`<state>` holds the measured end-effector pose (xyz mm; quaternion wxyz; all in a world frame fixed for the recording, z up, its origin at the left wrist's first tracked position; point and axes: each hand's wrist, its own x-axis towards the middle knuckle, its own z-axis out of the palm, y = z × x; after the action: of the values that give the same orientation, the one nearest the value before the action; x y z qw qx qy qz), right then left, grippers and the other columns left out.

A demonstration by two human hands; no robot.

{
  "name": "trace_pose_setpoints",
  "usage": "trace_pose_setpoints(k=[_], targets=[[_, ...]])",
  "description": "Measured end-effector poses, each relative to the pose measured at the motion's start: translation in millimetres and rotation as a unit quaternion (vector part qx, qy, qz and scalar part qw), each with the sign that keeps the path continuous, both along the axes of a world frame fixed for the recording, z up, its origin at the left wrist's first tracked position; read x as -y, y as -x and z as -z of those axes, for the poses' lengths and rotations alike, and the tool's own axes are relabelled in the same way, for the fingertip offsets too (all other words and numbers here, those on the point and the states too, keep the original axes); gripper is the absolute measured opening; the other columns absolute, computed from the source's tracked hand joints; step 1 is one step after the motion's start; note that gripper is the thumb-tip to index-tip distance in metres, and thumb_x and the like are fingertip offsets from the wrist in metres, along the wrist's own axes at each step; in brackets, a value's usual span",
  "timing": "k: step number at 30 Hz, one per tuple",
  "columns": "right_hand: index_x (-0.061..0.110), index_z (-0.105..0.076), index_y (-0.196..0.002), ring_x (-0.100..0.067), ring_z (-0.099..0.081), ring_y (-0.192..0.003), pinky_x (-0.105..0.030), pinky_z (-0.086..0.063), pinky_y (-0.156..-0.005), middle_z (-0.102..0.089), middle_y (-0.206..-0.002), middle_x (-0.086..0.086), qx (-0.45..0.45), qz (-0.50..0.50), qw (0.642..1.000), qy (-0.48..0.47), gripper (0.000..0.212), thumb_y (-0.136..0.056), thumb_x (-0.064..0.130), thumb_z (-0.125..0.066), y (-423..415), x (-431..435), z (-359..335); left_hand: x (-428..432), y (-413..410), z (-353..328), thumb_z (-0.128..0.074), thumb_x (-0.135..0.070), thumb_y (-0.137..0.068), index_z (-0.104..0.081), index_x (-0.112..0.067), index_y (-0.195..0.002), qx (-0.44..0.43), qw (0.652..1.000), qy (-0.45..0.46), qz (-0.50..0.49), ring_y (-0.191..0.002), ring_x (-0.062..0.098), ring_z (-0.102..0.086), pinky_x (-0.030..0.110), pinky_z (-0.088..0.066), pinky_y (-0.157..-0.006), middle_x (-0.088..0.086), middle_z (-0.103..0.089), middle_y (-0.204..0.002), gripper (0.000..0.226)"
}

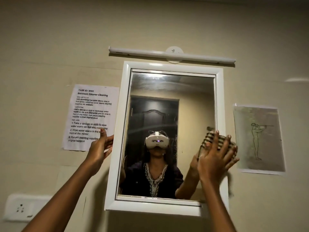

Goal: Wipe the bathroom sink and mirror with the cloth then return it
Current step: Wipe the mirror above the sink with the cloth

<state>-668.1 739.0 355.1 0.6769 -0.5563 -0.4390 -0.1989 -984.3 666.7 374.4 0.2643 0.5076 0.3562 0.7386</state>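
Fingers (220,143) of my right hand (215,158) are spread flat and pressing the cloth (211,138) against the mirror (167,131), at its right edge where the glass meets the white frame (117,139); the palm pins the cloth rather than closing around it. My left hand (100,146) is up at the left side of the frame, thumb raised and the fingers loosely curled around its outer edge, holding nothing else.

Nothing here holds anything in the way of a container; the only framed thing is the mirror, and in it I see my own reflection with a white headset and a dark embroidered top, a dark door behind.

As for the cloth, it is a small piece, striped in dark and pale bands, bunched under my hand, with a dark corner sticking up above the fingertips. Part of it lies over the frame's right rail. The glass looks hazy, with faint smears and a scatter of droplets near its middle.

On the wall to the left of the mirror hangs a printed sheet (91,116) headed "Bathroom Counter Cleaning"; my left thumb overlaps its lower right part. To the right hangs a line drawing (259,139) of a standing figure. A white light bar (172,55) sits above the mirror, and a wall socket (21,208) is low on the left
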Motion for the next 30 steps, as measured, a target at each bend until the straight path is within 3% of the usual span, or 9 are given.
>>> trace_pose_setpoints(k=[4,7,10,13,16,19,23,26,30], targets=[[0.036,-0.021,-0.147,-0.039,-0.005,-0.144,-0.061,0.001,-0.112,-0.010,-0.159,-0.006,-0.022,-0.043,0.999,0.018,0.063,-0.092,0.027,-0.051,62.8,2.9,-5.6,0.8,1.9,1.1,-0.021,-0.057,-0.093,-0.054,-0.003,-0.130,0.004,1.000,0.001,0.001,-0.118,0.021,-0.055,0.032,-0.040,-0.104,0.015,-0.060,-0.128,0.074],[0.033,-0.027,-0.146,-0.037,-0.007,-0.144,-0.065,-0.001,-0.113,-0.013,-0.158,-0.008,0.164,-0.088,0.982,-0.014,0.057,-0.091,0.028,-0.043,131.5,13.6,-19.6,-0.4,0.8,1.7,-0.018,-0.060,-0.091,-0.053,-0.002,-0.130,0.021,1.000,-0.003,0.018,-0.125,0.023,-0.052,0.034,-0.036,-0.110,0.015,-0.059,-0.129,0.079],[0.038,-0.025,-0.145,-0.029,-0.005,-0.145,-0.066,-0.008,-0.112,-0.018,-0.158,-0.003,0.407,-0.105,0.906,-0.047,0.064,-0.085,0.035,-0.048,202.2,23.2,-11.2,-0.7,-2.6,5.5,-0.013,-0.061,-0.091,-0.050,-0.001,-0.132,0.063,0.997,-0.007,0.046,-0.127,0.022,-0.048,0.032,-0.035,-0.107,0.012,-0.057,-0.127,0.082],[0.040,-0.025,-0.144,-0.029,-0.015,-0.145,-0.063,-0.014,-0.112,-0.018,-0.158,0.003,0.488,-0.090,0.867,-0.052,0.055,-0.091,0.040,-0.039,224.7,23.3,8.5,2.2,-0.9,19.9,-0.011,-0.064,-0.090,-0.043,0.000,-0.137,0.106,0.992,0.024,0.069,-0.133,0.028,-0.042,0.036,-0.036,-0.106,0.021,-0.050,-0.134,0.086],[0.039,-0.023,-0.145,-0.027,-0.015,-0.145,-0.061,-0.016,-0.112,-0.020,-0.157,0.001,0.521,-0.073,0.848,-0.064,0.053,-0.094,0.044,-0.036,190.6,11.5,11.4,5.7,2.5,37.9,-0.010,-0.062,-0.091,-0.040,0.008,-0.136,0.103,0.991,0.055,0.065,-0.135,0.032,-0.040,0.037,-0.031,-0.113,0.027,-0.042,-0.142,0.087],[0.039,-0.020,-0.146,-0.028,-0.012,-0.146,-0.059,-0.005,-0.112,-0.017,-0.158,-0.002,0.442,-0.035,0.896,-0.043,0.060,-0.091,0.043,-0.044,130.0,1.9,5.4,3.5,3.3,50.5,-0.015,-0.059,-0.092,-0.049,0.005,-0.129,0.068,0.996,0.043,0.047,-0.121,0.029,-0.051,0.037,-0.035,-0.109,0.025,-0.051,-0.135,0.081],[0.037,-0.017,-0.146,-0.036,-0.010,-0.144,-0.063,0.002,-0.113,-0.014,-0.158,-0.008,0.165,0.017,0.986,0.019,0.060,-0.090,0.038,-0.039,16.9,-3.1,11.9,2.3,2.9,59.7,-0.024,-0.066,-0.082,-0.057,-0.004,-0.125,0.004,1.000,0.030,0.010,-0.118,0.024,-0.056,0.035,-0.039,-0.107,0.014,-0.062,-0.123,0.083],[0.037,-0.018,-0.147,-0.042,-0.011,-0.143,-0.060,-0.002,-0.112,-0.015,-0.158,-0.011,0.005,0.014,0.999,0.029,0.057,-0.093,0.032,-0.037,-19.4,2.2,30.6,4.6,5.7,60.7,-0.029,-0.071,-0.074,-0.061,-0.010,-0.122,-0.046,0.998,0.026,-0.023,-0.115,0.024,-0.060,0.035,-0.045,-0.103,0.011,-0.066,-0.119,0.084],[0.036,-0.017,-0.147,-0.041,-0.002,-0.143,-0.059,0.004,-0.112,-0.008,-0.159,-0.008,-0.034,-0.021,0.999,0.032,0.059,-0.094,0.029,-0.042,39.1,7.6,34.4,6.2,4.9,59.8,-0.027,-0.072,-0.074,-0.062,-0.012,-0.122,-0.051,0.998,0.032,-0.021,-0.110,0.021,-0.061,0.032,-0.046,-0.097,0.008,-0.066,-0.113,0.084]])
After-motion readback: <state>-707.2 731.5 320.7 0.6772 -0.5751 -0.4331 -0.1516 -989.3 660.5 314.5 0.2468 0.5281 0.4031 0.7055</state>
